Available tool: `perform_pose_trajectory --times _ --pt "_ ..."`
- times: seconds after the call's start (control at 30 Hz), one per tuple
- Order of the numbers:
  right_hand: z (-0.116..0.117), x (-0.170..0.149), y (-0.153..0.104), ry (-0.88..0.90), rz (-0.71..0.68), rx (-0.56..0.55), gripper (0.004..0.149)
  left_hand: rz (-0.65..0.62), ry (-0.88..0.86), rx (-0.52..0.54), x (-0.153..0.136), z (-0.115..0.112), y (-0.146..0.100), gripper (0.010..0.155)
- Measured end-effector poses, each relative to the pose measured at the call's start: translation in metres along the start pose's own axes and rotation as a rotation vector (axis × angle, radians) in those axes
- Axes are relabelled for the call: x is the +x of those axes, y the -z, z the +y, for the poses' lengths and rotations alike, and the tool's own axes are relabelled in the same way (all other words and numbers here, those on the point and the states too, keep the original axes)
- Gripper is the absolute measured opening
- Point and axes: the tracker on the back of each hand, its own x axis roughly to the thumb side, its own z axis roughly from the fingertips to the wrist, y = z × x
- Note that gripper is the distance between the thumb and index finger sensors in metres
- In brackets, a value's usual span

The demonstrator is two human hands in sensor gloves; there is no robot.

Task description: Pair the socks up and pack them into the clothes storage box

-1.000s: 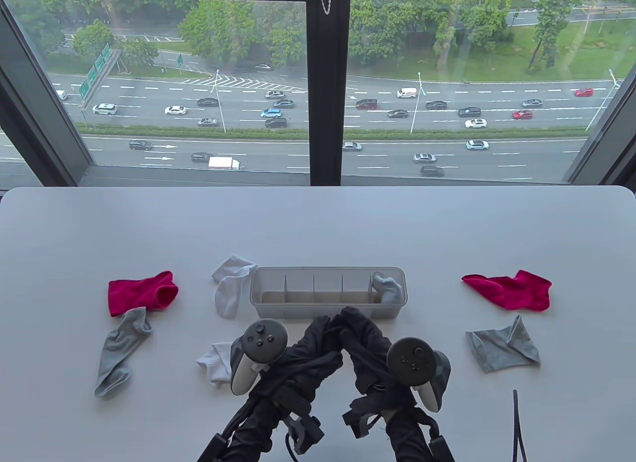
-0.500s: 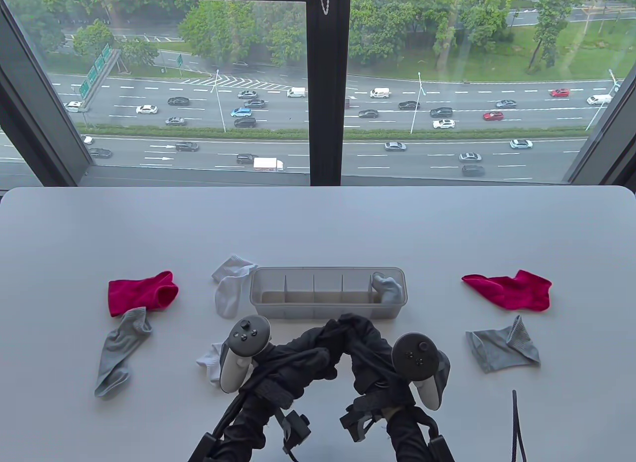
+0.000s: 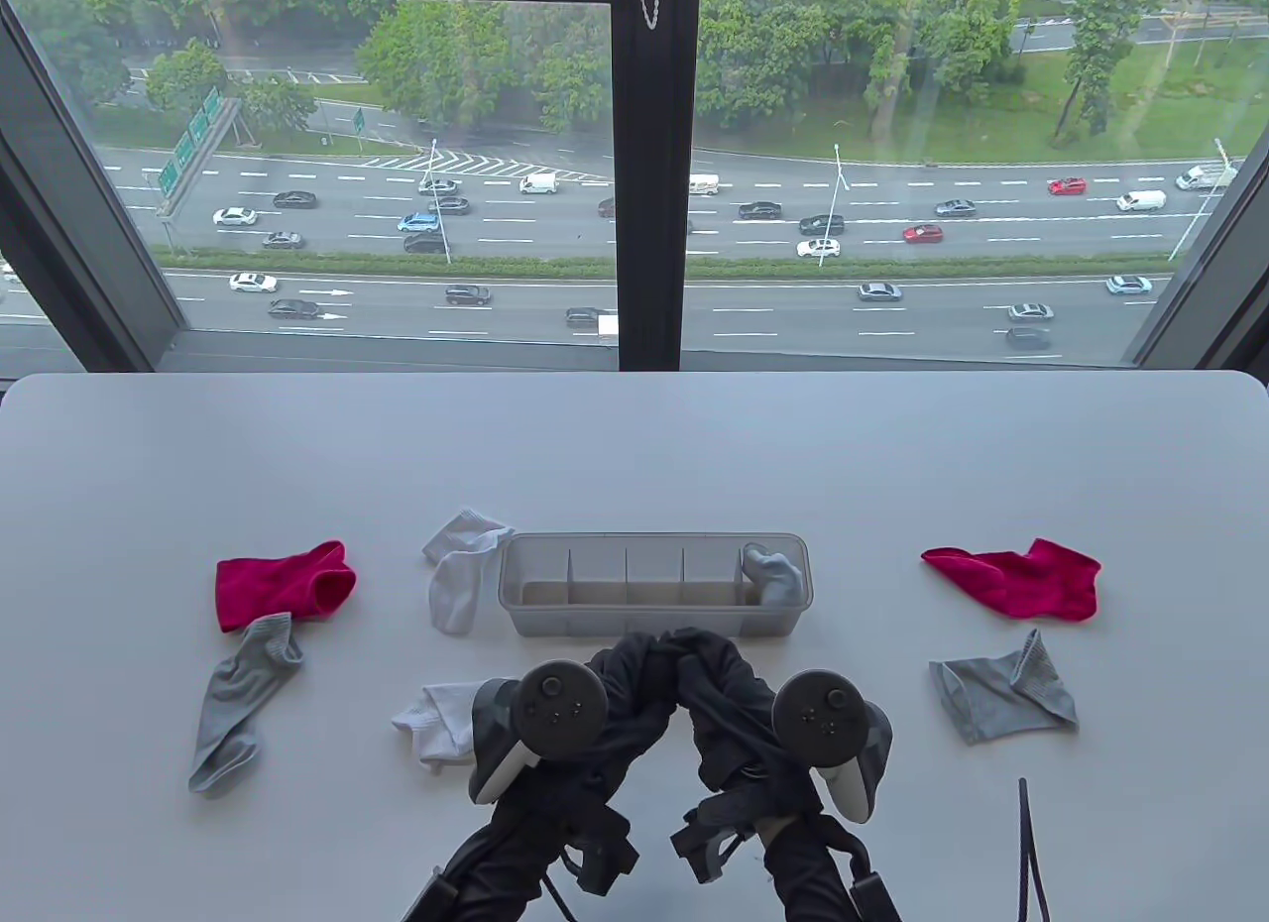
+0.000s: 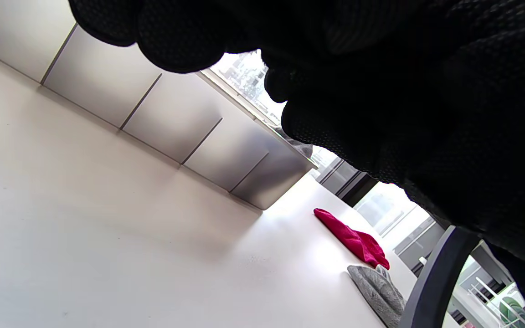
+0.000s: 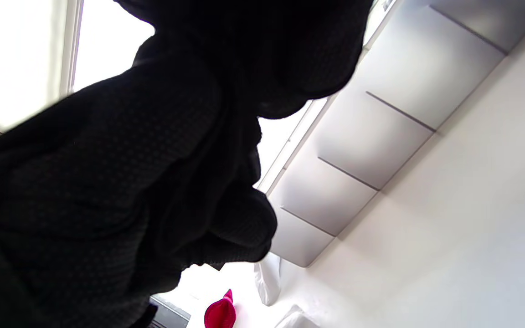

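Black socks [image 3: 684, 664] are being gripped betw. both hands, L hand [image 3: 605, 704] & R hand [image 3: 739, 709], fingers curled round the bundle, just in front of the box [image 3: 654, 620] near the table's [image 3: 634, 446] front-centre. A grey sock [image 3: 773, 573] is sitting in the box's R end compartment. Red socks [image 3: 283, 583] [image 3: 1021, 577], grey socks [image 3: 233, 704] [image 3: 1001, 689] & white socks [image 3: 458, 575] [image 3: 431, 724] are lying loose twd. the L & R edges.

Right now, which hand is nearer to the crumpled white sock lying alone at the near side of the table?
The left hand. It hovers just right of the crumpled white sock, almost over its edge. The right hand is farther right, beyond the left hand, in front of the grey plastic storage box.
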Motion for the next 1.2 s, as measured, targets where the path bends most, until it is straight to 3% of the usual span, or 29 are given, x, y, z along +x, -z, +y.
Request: perform_pose_trajectory --times 0.13,0.23,0.33,0.47,0.53,0.63,0.7,0.77,0.83,0.87,1.0,1.1,1.2 --pt "-0.004 -0.007 0.002 -0.031 0.043 -0.028 0.041 -0.127 -0.189 -0.113 -0.009 0.003 0.001 0.060" --pt "-0.010 -0.011 0.002 -0.035 0.048 -0.040 0.041 -0.068 -0.314 -0.060 -0.012 0.000 0.000 0.060" --pt "-0.007 -0.008 0.001 -0.015 0.035 -0.021 0.042 0.043 -0.143 -0.033 -0.011 -0.002 -0.001 0.069" --pt "0.001 -0.001 0.002 -0.044 0.011 0.018 0.045 0.000 0.050 0.034 -0.004 0.003 -0.002 0.055" --pt "0.003 -0.003 0.002 -0.044 -0.008 0.058 0.053 0.032 0.048 0.033 -0.006 0.004 -0.002 0.054" --pt "0.005 -0.007 0.003 0.064 0.010 0.162 0.083 0.030 -0.042 0.100 -0.014 0.007 -0.002 0.054" --pt "0.007 -0.015 0.005 0.023 0.050 0.248 0.089 0.000 -0.139 0.120 -0.018 0.010 -0.004 0.053" --pt "0.006 -0.018 0.005 -0.040 0.048 0.217 0.072 -0.023 -0.248 0.075 -0.020 0.010 -0.002 0.053" --pt "0.004 -0.014 0.005 0.045 0.064 0.115 0.045 -0.072 -0.302 0.015 -0.023 0.010 0.002 0.055" --pt "0.004 -0.014 0.005 0.082 0.082 0.094 0.042 -0.103 -0.348 -0.058 -0.022 0.011 0.002 0.057" --pt "-0.001 -0.022 0.007 0.010 0.078 0.127 0.044 -0.120 -0.419 -0.175 -0.024 0.007 0.004 0.057" --pt "-0.005 -0.021 0.006 0.003 0.079 0.108 0.044 -0.026 -0.438 -0.200 -0.031 0.005 0.002 0.057" --pt "-0.009 -0.015 0.006 -0.091 0.019 0.142 0.044 -0.007 -0.437 -0.172 -0.032 0.007 0.001 0.075"
